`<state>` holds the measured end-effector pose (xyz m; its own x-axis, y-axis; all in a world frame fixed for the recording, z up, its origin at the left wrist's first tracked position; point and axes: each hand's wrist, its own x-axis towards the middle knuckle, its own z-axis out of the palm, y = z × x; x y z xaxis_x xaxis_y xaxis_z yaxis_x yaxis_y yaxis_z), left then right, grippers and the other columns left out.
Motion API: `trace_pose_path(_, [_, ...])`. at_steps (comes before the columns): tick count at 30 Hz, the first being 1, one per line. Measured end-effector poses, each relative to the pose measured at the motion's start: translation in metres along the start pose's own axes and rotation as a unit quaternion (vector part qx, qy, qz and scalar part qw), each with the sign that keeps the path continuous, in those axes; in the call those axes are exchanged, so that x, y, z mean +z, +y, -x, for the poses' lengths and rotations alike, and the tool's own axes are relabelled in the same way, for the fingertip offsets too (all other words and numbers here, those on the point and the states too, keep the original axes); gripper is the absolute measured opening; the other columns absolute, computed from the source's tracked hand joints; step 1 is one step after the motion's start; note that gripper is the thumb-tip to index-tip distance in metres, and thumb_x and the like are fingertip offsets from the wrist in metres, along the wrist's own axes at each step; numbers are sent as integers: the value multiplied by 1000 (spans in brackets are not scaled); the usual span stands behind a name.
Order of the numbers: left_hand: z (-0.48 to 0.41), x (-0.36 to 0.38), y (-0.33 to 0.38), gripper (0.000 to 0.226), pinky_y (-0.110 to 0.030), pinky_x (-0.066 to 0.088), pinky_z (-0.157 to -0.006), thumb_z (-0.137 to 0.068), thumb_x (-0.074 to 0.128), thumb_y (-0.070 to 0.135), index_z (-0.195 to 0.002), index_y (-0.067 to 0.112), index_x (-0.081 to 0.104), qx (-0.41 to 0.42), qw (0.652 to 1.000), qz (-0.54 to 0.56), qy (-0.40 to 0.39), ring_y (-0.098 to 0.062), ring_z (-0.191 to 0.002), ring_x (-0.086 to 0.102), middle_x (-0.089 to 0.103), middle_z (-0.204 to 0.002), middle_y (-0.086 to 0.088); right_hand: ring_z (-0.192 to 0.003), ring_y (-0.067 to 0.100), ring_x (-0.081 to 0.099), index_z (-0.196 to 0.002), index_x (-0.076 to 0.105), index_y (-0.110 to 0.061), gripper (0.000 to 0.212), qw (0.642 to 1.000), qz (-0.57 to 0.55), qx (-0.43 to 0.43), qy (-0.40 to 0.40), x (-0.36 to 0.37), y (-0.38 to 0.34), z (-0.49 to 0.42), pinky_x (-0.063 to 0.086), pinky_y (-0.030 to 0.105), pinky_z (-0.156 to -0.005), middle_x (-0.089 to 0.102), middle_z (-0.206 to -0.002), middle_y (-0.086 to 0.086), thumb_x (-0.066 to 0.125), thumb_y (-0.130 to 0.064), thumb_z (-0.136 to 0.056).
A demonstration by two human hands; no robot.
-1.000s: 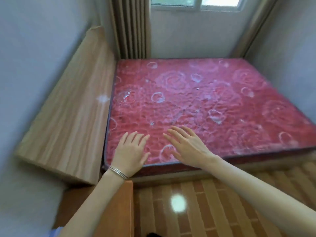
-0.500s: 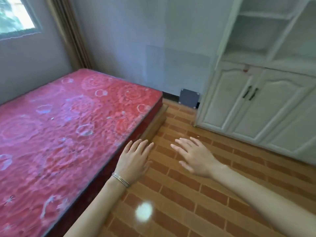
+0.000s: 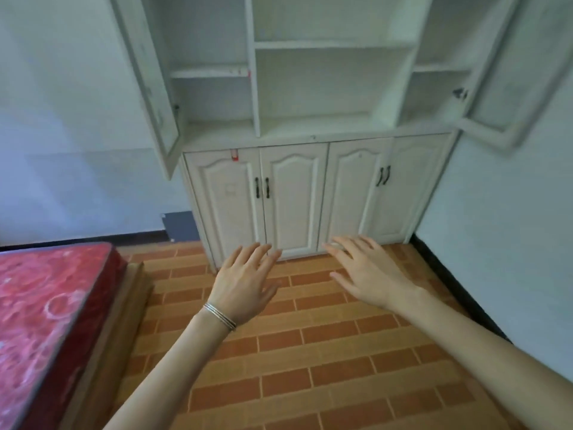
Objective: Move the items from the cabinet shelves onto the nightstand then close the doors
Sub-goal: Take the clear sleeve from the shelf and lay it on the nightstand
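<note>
The white painted wooden cabinet [image 3: 294,197] stood against the wall ahead of you. Its upper left door [image 3: 148,72] and upper right door [image 3: 511,72] hung wide open, and its arched lower doors were closed. Your left grip [image 3: 245,283] and right grip [image 3: 369,274] hovered with fingers spread, palms down, over the brick-patterned floor [image 3: 310,352].

The one view comes from a wide-angle camera on the person's head, tilted forward and down. It faces the white cabinet [image 3: 291,197] at 12 o'clock, across a stretch of brick-pattern floor [image 3: 310,352]. The bed [image 3: 46,321] cuts in at 8 o'clock. The left hand [image 3: 245,283] and right hand [image 3: 369,274] reach in from 6 o'clock, nearest the lens.
</note>
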<state>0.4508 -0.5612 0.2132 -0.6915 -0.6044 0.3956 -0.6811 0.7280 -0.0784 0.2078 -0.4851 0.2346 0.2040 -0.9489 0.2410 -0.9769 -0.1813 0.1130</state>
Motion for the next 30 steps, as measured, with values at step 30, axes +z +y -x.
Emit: trace_pose_path(30, [-505,201,94,57,-46,49,-89,-82,35,49,-123,17,57,190,980,67,-9,-27,-106,61,63,-118,-7,-124,25,46,-136,44,-15,51,980,53,191,17,83,442,-106,33,43,-104,48,-137,9,56,-30,-88])
